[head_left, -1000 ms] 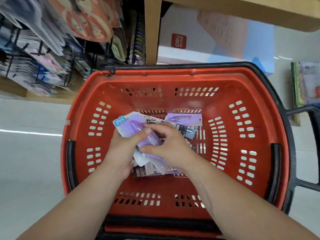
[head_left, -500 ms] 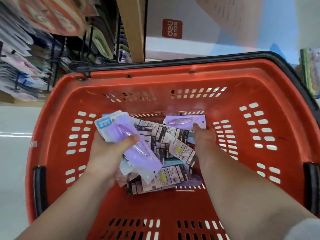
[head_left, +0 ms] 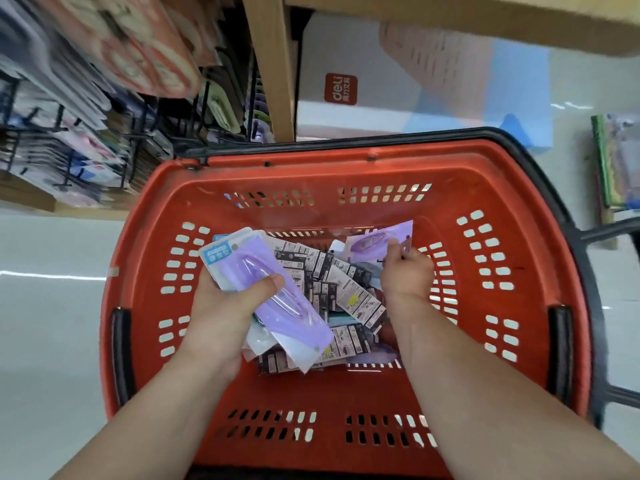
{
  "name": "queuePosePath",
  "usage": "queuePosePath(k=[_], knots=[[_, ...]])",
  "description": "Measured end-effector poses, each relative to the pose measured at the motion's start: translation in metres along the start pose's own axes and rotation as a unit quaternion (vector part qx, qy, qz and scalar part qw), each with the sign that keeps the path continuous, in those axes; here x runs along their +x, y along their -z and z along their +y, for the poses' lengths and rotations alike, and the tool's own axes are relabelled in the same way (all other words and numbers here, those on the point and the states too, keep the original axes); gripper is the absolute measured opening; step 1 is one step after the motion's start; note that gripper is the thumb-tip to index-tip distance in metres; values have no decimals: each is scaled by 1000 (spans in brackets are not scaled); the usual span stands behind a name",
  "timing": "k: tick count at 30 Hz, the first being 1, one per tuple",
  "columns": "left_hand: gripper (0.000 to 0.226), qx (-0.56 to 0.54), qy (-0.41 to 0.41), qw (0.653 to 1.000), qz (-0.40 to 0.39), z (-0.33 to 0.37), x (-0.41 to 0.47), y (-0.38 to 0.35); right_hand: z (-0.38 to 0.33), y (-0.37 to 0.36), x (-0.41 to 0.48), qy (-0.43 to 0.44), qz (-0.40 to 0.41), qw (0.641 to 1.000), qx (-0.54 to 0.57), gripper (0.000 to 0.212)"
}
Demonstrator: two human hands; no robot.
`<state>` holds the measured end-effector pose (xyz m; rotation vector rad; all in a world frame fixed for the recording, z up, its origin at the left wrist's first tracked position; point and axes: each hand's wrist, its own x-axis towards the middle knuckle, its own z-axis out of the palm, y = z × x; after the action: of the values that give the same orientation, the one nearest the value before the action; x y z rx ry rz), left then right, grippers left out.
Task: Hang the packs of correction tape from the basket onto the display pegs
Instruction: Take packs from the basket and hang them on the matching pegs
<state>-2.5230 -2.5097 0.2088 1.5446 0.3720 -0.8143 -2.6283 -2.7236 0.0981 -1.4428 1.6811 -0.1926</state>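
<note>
A shop aisle with a pale floor (head_left: 45, 306) lies under a red basket (head_left: 485, 188). The display pegs (head_left: 74, 168), hung with carded goods, stand beyond and to the left of the left hand (head_left: 225, 306). That hand is clamped on a small stack of purple packs (head_left: 294, 317), thumb across the clear blister and fingers under the card. The right hand (head_left: 407, 271), just to its right, pinches the corner of another purple pack (head_left: 374, 242) at the far edge of the loose pile (head_left: 332, 282) between the two hands. The packs look light, with stiff card backs and slick bubbles that probably slide over one another, so a held stack may fan out. The card edge seems the best hold, leaving the top free for the peg.
</note>
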Motion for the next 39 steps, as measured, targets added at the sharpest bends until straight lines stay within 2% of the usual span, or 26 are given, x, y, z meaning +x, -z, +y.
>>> queuePosePath(k=[4, 9, 12, 14, 16, 19, 21, 27, 31, 33, 36, 39], knots=[[65, -36, -21, 999, -8, 21, -36, 0, -30, 38, -33, 23, -30, 999, 38, 46], [41, -71, -80, 994, -26, 55, -90, 8, -63, 83, -77, 117, -122, 981, 92, 45], [25, -92, -104, 990, -27, 73, -115, 23, -89, 102, -113, 178, -197, 957, 116, 38], [31, -106, -117, 987, -25, 85, -125, 38, -109, 111, -142, 202, -238, 940, 135, 27], [39, -124, -128, 984, -30, 98, -132, 57, -128, 114, -174, 232, -268, 923, 149, 35], [43, -149, -141, 978, -39, 118, -139, 87, -150, 103, -219, 256, -303, 904, 161, 19], [42, -163, -148, 975, -41, 132, -140, 113, -161, 87, -248, 277, -323, 890, 160, 23], [60, -158, -168, 972, -46, 174, -121, 231, -188, 9, -345, 286, -320, 893, 139, 34], [73, -150, -177, 971, -60, 211, -112, 313, -205, -44, -409, 292, -302, 895, 150, 31], [68, -143, -187, 969, -71, 231, -109, 346, -219, -65, -436, 307, -292, 894, 147, 27], [57, -136, -202, 967, -82, 259, -106, 380, -246, -85, -471, 332, -270, 893, 139, 39], [52, -138, -214, 963, -92, 285, -105, 398, -270, -98, -494, 361, -261, 882, 152, 32]])
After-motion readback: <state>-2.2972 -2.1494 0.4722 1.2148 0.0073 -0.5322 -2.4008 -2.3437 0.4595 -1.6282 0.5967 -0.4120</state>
